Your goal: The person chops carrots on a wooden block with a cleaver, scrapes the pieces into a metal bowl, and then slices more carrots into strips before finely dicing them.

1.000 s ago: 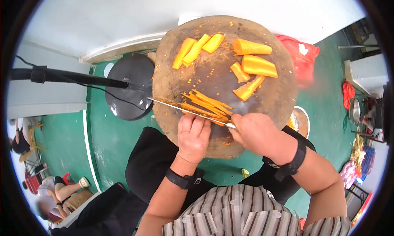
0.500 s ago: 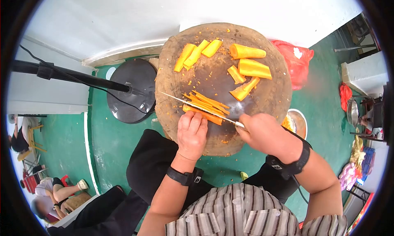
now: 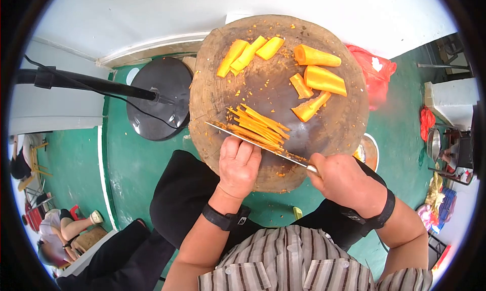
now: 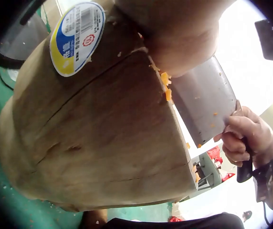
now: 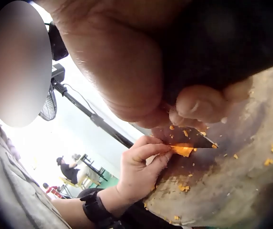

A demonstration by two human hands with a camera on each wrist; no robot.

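At the far left I see a seated person point(image 3: 54, 233), well apart from the work, and then a black stand base point(image 3: 156, 99) on the green floor, just beside the left edge of a round wooden block point(image 3: 336, 134). In the left wrist view, an oval label point(image 4: 77, 39) shows on the block's side.

Near the block's far left edge I count three carrot slabs point(image 3: 247, 57), the left two touching. Closer to the near edge I have the left hand point(image 3: 239, 164), thumb and fingers pinching a carrot piece point(image 5: 182, 150) against the wood; the right wrist view shows me that pinch best. The cleaver point(image 4: 202, 102) stands on edge beside those fingertips, its blade slanting from near the left edge to the near right edge. Just beyond the blade, thin carrot strips point(image 3: 260, 125) lie in a loose, overlapping sheaf.

Further right, four carrot chunks point(image 3: 325, 81) lie between the middle and the far right edge, with orange crumbs scattered about. At the near right edge I see the right hand point(image 3: 347, 182), its fingers wrapped round the cleaver's handle. Past the right edge are a bowl point(image 3: 372, 151), partly hidden, and a red plastic bag point(image 3: 377, 81).
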